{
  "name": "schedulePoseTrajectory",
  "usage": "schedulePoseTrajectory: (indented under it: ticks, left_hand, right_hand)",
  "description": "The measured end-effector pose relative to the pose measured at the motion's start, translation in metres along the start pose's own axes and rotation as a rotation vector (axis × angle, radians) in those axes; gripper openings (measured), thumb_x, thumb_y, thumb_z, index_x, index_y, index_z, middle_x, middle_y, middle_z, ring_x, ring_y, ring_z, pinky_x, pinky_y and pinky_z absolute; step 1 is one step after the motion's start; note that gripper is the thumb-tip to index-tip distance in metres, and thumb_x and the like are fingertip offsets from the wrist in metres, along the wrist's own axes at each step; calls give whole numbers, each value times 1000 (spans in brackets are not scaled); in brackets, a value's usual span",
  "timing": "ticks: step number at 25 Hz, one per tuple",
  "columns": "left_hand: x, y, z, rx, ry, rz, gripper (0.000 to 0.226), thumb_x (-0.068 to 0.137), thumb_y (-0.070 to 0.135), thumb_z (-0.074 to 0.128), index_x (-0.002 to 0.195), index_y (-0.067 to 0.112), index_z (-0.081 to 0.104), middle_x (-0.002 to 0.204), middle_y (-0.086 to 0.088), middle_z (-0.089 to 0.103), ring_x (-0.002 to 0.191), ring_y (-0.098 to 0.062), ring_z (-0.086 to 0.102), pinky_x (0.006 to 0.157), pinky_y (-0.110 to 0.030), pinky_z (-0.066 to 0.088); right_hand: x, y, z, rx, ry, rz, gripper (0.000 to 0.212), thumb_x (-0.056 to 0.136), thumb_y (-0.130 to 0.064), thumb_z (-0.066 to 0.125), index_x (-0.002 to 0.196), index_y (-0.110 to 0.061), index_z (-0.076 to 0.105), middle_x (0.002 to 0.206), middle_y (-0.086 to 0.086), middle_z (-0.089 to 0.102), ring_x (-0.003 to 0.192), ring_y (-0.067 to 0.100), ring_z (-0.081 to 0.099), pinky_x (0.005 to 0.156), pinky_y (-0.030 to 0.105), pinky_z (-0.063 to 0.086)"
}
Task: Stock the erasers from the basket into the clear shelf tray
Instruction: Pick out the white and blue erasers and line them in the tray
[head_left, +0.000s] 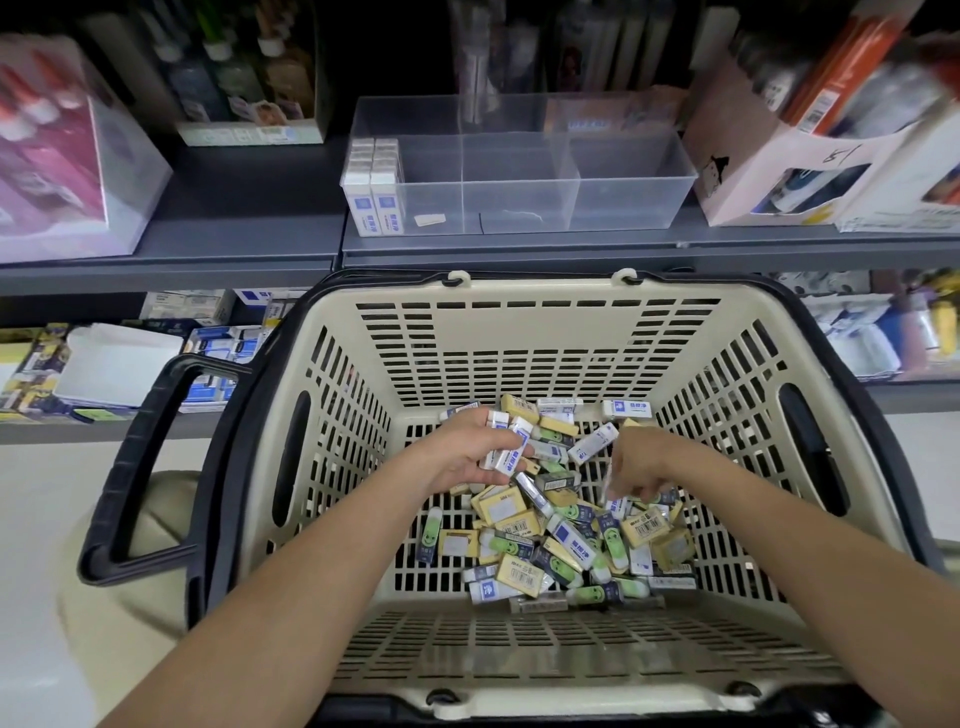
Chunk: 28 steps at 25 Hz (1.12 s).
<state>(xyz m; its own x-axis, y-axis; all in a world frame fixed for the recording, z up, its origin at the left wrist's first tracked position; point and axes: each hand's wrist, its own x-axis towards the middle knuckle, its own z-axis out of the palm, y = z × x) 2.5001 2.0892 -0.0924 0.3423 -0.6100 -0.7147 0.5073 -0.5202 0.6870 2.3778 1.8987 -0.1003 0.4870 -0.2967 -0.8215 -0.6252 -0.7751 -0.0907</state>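
basket (524, 291): cream slotted plastic with black handles, near and centre, just below the shelf edge; stiff and roomy.
clear shelf tray (628, 176): on the shelf (234, 234) beyond the basket; three compartments side by side, the left one partly filled, the middle and right ones without erasers.
loose pile (561, 540): erasers heaped on the basket floor, thickest toward the right and near side; judged light, firm little blocks in paper or film sleeves, probably a bit slick against one another, not fragile.
left hand (457, 457): palm up over the far left of the pile, fingers curled round a small bunch.
right hand (641, 470): fingers pointing down into the pile and motion-blurred; cannot tell whether anything is pinched.
stocked erasers (374, 195): standing on end in two tight rows against the tray's left wall.
held erasers (506, 449): several blue-and-white ones, bunched together in the left hand.
best hold: by the long flat sides, a few squared up together, ready to slot upright beside the rows; sleeves likely to slip if pulled by the ends.
writing: blue-and-white sleeves with a blue square mark and blue characters, too small to read; yellow sleeves with barcodes; green ones with smiley faces; small white sticker (430, 219) at the tray front, illegible.
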Motion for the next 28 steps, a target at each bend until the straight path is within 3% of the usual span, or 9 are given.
schedulePoseTrajectory:
  ticks: [2,6,11,15,21,23,25,26,28]
  left_hand:
    - [2,-1,0,3,-2,1,21,89,7,60,110,12,58,90,-6,72,75,-15,69,55,-26,53]
    - [4,-2,-2,-32,-3,0,20,87,2,60,99,18,59,88,-4,69,77,-15,67,60,-29,54]
    - [5,-1,-1,-111,18,12,20,85,-3,58,93,15,58,79,-5,67,69,-14,64,60,-28,53]
    - [3,1,1,-239,-39,83,20,84,0,63,99,13,63,85,-3,70,77,-14,65,64,-24,53]
    - [3,4,7,-386,36,164,22,85,14,67,104,11,56,81,-6,70,65,-15,64,54,-23,50]
    - [3,4,4,-366,47,118,19,85,13,67,99,13,56,78,-4,71,67,-15,66,60,-27,53]
    - [1,3,2,-351,47,69,22,84,9,66,102,13,54,77,-3,72,70,-16,68,65,-33,56]
    - [0,3,2,-347,45,50,29,84,7,67,108,11,52,83,-5,72,74,-17,69,64,-35,57]
    - [-1,4,3,-361,49,24,55,81,4,69,129,6,42,116,-13,63,90,-22,65,61,-35,58]
  right_hand:
    - [-1,-1,3,27,-24,-71,14,82,-16,69,93,-8,66,91,6,69,64,11,62,58,19,51]
    - [-4,-4,-9,190,81,-218,6,84,-14,67,85,-13,61,81,2,67,62,6,61,56,18,48]
    - [-17,-20,-26,912,189,-283,10,88,-8,59,97,-9,63,85,8,71,68,12,68,57,18,53]
    - [-24,-33,-17,1212,0,-279,5,87,-10,60,92,-9,59,89,9,73,77,16,71,63,22,54]
    - [-19,-43,-4,1173,-95,-390,6,85,-18,64,88,-15,61,93,8,74,76,14,70,62,22,53]
    - [-13,-29,-11,1066,58,-335,5,87,-19,63,87,-14,64,93,6,73,76,13,70,65,25,55]
    - [-3,-9,-15,829,342,-196,8,88,-16,61,81,-15,64,92,5,71,76,15,66,70,29,53]
    - [3,0,-14,689,445,-131,9,88,-15,60,80,-15,64,93,6,70,77,16,63,72,30,52]
    - [12,9,-6,455,486,-88,9,89,-12,58,95,-15,64,104,8,67,80,19,61,73,32,52]
